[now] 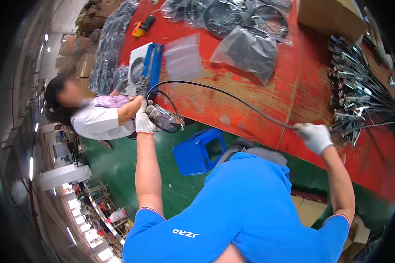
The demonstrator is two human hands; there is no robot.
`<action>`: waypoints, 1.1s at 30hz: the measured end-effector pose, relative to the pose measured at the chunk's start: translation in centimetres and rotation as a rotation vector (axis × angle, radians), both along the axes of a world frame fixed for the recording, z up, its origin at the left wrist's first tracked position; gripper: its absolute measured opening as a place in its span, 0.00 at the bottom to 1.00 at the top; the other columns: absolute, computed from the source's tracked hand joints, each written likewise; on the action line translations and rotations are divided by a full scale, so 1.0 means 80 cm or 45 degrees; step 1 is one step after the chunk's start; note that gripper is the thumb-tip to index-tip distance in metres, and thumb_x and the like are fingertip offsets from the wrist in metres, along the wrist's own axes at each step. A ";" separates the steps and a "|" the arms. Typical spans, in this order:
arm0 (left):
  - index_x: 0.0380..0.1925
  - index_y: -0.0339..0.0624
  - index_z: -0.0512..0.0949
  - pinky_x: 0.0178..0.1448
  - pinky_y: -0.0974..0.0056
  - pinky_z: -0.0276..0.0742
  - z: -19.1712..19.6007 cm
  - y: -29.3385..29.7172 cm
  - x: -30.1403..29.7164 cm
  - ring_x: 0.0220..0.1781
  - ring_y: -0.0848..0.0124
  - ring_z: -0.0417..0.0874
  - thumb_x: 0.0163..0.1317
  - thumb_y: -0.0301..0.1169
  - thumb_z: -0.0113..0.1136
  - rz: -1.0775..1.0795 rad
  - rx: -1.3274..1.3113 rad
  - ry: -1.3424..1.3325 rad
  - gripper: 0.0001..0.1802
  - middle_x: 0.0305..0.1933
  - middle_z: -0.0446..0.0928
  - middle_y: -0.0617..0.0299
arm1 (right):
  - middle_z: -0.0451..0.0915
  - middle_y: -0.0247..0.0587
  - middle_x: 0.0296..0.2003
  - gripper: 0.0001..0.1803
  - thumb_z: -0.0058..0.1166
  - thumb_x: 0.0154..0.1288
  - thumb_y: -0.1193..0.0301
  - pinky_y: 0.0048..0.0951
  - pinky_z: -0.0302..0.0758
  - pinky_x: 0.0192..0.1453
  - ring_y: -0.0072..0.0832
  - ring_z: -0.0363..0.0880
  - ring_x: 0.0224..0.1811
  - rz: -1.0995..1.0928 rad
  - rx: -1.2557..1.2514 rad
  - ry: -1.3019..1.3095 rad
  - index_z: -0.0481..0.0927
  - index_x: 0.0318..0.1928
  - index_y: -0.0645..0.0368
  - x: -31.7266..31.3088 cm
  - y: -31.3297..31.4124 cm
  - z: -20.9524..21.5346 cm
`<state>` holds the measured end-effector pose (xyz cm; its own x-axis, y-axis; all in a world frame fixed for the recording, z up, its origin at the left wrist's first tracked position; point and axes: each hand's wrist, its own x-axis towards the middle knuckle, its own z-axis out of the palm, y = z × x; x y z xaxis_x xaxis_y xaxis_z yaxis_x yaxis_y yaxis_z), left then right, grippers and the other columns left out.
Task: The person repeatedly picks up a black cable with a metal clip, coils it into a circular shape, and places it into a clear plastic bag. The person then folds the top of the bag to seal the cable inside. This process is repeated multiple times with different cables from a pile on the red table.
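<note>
Black cable (pixel 250 105), jacket smooth, arcs over the near part of the red table (pixel 312 87) between two gloved hands. Left hand (pixel 144 119) appears curled round its looped end, beside a metal clamp (pixel 166 115); exact finger placement unclear. Right hand (pixel 315 136) closed on the cable, left of the clamp pile (pixel 355 94). Handling, judged: light, springy, moderately stiff, sturdy; jacket may slip in fabric gloves, loops may twist. Best hold: gathered loops in one fist, straight run in the other.
</note>
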<state>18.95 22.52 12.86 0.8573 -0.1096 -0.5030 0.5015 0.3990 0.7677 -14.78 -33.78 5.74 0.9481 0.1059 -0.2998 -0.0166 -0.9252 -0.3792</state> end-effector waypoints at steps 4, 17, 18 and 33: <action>0.37 0.45 0.76 0.26 0.67 0.57 -0.038 -0.072 -0.008 0.20 0.77 0.58 0.79 0.51 0.53 -0.121 0.102 -0.025 0.21 0.19 0.57 0.75 | 0.87 0.44 0.29 0.14 0.54 0.69 0.59 0.49 0.82 0.34 0.45 0.88 0.33 0.438 0.361 -0.051 0.86 0.50 0.45 0.054 0.154 0.077; 0.41 0.42 0.78 0.25 0.68 0.71 -0.006 -0.272 -0.133 0.22 0.75 0.74 0.81 0.46 0.53 -0.843 0.336 0.035 0.18 0.26 0.75 0.67 | 0.88 0.43 0.40 0.12 0.62 0.68 0.59 0.42 0.82 0.47 0.44 0.87 0.43 0.093 0.960 -0.565 0.90 0.47 0.47 0.184 0.152 0.104; 0.41 0.42 0.78 0.25 0.68 0.70 -0.008 -0.268 -0.129 0.21 0.76 0.74 0.81 0.45 0.52 -0.924 0.270 0.033 0.17 0.25 0.75 0.67 | 0.88 0.42 0.41 0.12 0.63 0.68 0.59 0.41 0.82 0.48 0.43 0.87 0.43 0.069 0.951 -0.611 0.90 0.47 0.47 0.190 0.149 0.102; 0.42 0.42 0.75 0.20 0.65 0.59 0.018 -0.299 -0.144 0.10 0.76 0.56 0.84 0.50 0.40 -1.026 -0.417 0.443 0.24 0.14 0.59 0.73 | 0.88 0.43 0.42 0.14 0.60 0.70 0.58 0.40 0.81 0.53 0.44 0.87 0.47 -0.053 1.096 -0.784 0.89 0.48 0.49 0.220 0.101 0.089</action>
<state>7.45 -1.37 14.30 0.2678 -0.7867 -0.5562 0.9013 0.0006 0.4332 2.85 -25.66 12.84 0.9188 0.0176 0.3943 0.3759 -0.3437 -0.8606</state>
